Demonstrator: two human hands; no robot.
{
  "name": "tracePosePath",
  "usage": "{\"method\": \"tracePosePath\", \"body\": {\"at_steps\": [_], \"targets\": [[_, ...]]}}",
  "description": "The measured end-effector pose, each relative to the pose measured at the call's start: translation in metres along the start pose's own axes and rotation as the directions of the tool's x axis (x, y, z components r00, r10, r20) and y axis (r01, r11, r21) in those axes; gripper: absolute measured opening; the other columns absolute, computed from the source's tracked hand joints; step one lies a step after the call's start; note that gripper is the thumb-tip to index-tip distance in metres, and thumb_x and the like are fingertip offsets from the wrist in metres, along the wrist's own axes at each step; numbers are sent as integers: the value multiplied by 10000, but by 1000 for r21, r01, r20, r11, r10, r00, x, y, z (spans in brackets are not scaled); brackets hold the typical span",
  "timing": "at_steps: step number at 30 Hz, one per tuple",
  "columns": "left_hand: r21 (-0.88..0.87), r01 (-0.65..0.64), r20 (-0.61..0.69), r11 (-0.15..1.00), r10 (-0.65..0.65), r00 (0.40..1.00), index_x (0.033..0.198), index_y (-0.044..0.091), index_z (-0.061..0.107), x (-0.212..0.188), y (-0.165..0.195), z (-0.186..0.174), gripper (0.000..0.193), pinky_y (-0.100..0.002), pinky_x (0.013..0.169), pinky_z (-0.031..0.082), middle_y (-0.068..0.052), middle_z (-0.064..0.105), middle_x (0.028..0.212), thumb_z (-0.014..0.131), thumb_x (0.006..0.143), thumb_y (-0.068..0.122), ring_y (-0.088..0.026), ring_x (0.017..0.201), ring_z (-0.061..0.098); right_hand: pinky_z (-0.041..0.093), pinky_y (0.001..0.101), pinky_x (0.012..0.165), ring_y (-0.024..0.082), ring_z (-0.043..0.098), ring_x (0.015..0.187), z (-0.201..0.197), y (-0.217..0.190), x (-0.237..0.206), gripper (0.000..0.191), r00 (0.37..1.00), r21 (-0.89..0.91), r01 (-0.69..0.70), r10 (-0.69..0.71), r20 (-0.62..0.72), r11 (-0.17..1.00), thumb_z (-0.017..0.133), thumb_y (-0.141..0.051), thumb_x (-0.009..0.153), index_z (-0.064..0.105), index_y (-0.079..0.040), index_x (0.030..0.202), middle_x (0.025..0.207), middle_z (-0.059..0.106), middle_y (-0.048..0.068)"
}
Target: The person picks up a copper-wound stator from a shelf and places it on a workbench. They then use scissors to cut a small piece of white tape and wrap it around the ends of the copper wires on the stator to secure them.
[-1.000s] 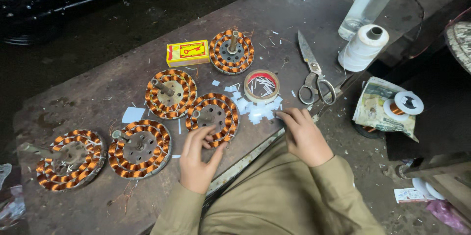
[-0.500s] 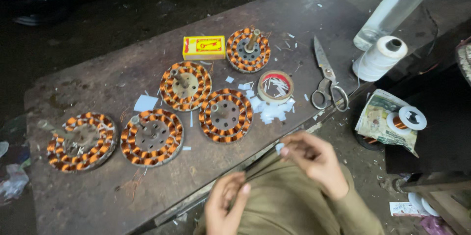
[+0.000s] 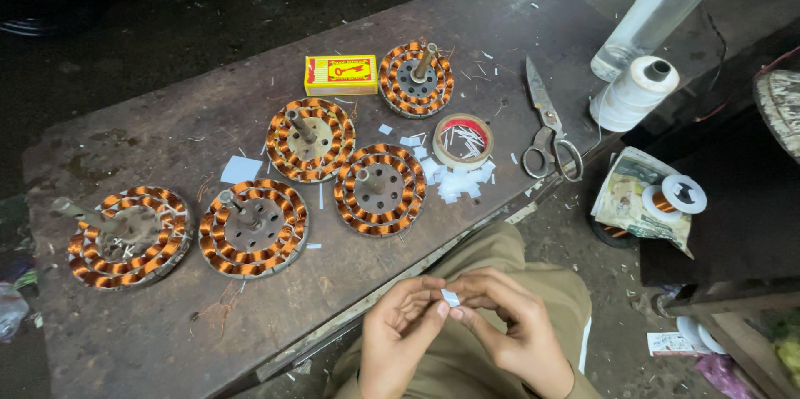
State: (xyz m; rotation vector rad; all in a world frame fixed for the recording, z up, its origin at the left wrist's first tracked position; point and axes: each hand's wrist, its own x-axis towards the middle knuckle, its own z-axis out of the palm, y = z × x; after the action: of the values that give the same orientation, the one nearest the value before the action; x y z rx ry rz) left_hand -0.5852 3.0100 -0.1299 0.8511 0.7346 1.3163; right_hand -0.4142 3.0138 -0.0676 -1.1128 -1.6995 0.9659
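My left hand (image 3: 404,328) and my right hand (image 3: 508,324) meet over my lap, below the bench's front edge. Together they pinch a small white paper slip (image 3: 450,297) between the fingertips. Nearest on the bench is a round copper-wound stator (image 3: 380,190) with a short shaft. Beside it lies a heap of white paper slips (image 3: 454,182) and a tape roll (image 3: 463,141) stuffed with more slips. Several other copper-wound stators (image 3: 253,228) lie on the dark worn bench (image 3: 150,124).
A yellow and red matchbox (image 3: 341,74) lies at the back. Scissors (image 3: 546,128) rest right of the tape roll. A white thread spool (image 3: 633,92) and a clear bottle (image 3: 662,7) stand at the right end. A small spool of copper wire (image 3: 673,197) sits on crumpled paper.
My hands have left the bench and come together over my lap with a paper slip between them. The view has shifted so the bench sits higher.
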Motion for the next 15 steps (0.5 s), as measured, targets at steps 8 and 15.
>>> {"method": "tracePosePath", "body": {"at_steps": [8, 15], "targets": [[108, -28, 23, 994, 25, 999, 1169, -54, 680, -2, 4, 0, 295, -269, 884, 565, -92, 755, 1038, 710, 876, -76, -123, 976, 717, 639, 300, 840, 182, 787, 961, -6, -4, -1, 228, 1000, -75, 21, -20, 8, 997, 785, 27, 818, 742, 29, 1042, 1072, 761, 92], [230, -119, 59, 966, 109, 992, 1100, -59, 727, -3, 7, -1, 213, -262, 821, 576, -90, 772, 1005, 721, 887, -59, -116, 912, 724, 613, 309, 840, 178, 739, 945, -7, 11, -9, 172, 994, 159, -103, 96, 54, 982, 754, 53, 870, 738, 65, 1040, 1023, 737, 118]]}}
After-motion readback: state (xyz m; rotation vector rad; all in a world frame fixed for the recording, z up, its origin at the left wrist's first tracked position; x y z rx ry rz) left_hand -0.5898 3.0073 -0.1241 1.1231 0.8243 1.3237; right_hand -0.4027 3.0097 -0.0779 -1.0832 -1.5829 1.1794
